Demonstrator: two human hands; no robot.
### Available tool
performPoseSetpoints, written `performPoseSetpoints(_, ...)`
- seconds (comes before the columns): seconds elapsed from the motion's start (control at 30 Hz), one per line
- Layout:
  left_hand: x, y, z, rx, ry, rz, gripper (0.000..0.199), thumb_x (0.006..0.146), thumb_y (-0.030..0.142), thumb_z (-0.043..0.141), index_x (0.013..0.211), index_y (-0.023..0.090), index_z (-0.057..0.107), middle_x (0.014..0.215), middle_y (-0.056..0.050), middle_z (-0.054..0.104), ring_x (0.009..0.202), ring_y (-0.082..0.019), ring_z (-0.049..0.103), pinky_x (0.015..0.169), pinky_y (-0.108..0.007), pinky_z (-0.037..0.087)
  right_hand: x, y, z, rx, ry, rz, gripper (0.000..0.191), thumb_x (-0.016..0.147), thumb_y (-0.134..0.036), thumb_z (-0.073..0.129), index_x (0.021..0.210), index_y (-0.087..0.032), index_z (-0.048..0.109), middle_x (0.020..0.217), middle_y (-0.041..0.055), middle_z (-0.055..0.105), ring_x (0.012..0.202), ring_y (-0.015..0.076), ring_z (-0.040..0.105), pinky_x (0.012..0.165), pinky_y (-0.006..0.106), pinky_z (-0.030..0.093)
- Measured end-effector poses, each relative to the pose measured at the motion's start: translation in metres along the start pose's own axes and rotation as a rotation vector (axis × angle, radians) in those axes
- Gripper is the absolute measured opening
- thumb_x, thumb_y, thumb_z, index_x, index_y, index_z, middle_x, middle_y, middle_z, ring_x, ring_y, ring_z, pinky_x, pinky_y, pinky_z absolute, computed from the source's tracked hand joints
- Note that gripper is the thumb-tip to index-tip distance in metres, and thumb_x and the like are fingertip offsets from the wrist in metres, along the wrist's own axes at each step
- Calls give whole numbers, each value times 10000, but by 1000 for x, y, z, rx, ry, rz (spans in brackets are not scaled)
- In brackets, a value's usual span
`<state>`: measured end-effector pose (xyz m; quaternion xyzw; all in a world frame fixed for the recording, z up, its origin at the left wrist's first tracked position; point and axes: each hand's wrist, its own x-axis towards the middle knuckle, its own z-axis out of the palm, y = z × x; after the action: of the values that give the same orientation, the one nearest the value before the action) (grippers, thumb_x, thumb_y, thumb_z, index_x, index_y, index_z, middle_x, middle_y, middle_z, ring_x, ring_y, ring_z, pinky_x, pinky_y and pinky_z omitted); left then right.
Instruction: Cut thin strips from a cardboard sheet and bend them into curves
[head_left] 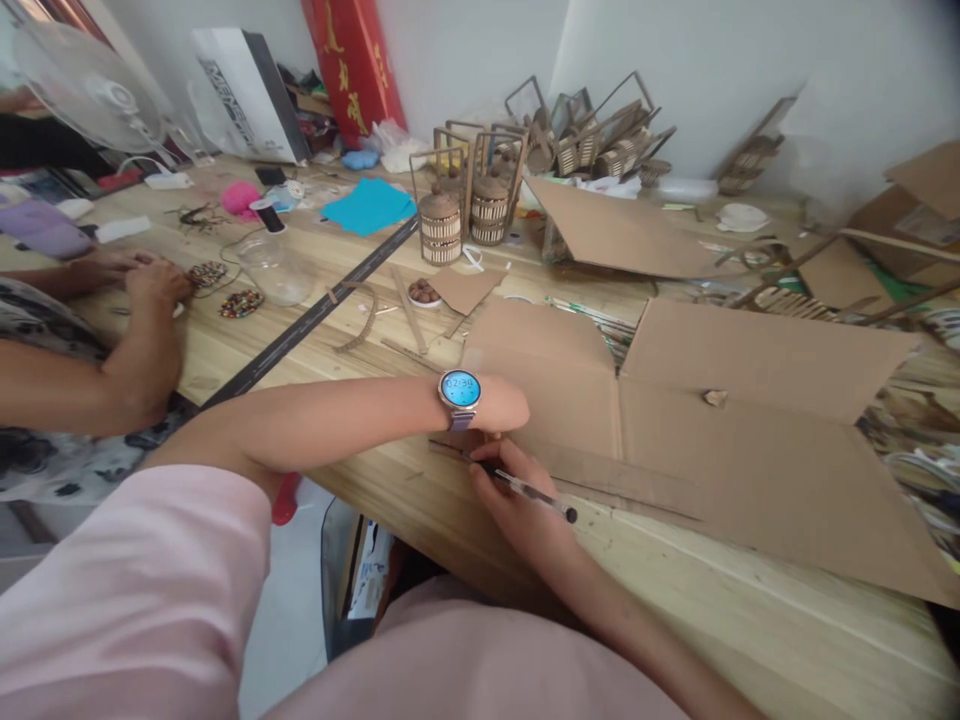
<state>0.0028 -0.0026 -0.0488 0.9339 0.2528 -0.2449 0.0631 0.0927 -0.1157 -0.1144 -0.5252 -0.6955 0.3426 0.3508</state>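
My right hand grips a pen with a clear barrel and dark ends, its tip end pointing left near the near edge of the cardboard. My left hand is bent down at the wrist just above it, with a watch on that wrist; its fingers are mostly hidden. Under and beside the hands lies an unfolded brown cardboard sheet with creased flaps. A thin flat strip runs along its near edge, right of the pen. A small brown scrap rests on the sheet.
Small bamboo lantern-like baskets stand at the back. A bowl of brown beads, a clear jar, blue sheets and a dark strip lie on the wooden table. At left, another person's hands work near beads.
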Motion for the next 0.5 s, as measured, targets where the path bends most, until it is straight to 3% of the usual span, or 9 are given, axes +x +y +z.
performPoseSetpoints(0.37, -2, -1, -1, 5, -46, -22, 104, 699, 32, 719, 712, 119, 775, 683, -143, 735, 646, -221, 678, 574, -271, 468, 5, -5, 5, -47, -4, -9, 95, 810, -262, 532, 775, -247, 619, 827, 22, 730, 777, 193, 649, 780, 344, 457)
performPoseSetpoints(0.5, 4, -3, 2, -35, -15, -52, 75, 664, 99, 798, 726, 139, 785, 696, -132, 741, 684, -231, 687, 613, -273, 483, -1, 2, -11, -65, 23, 27, 138, 806, -321, 520, 767, -242, 626, 759, 23, 716, 720, 198, 647, 709, 330, 471)
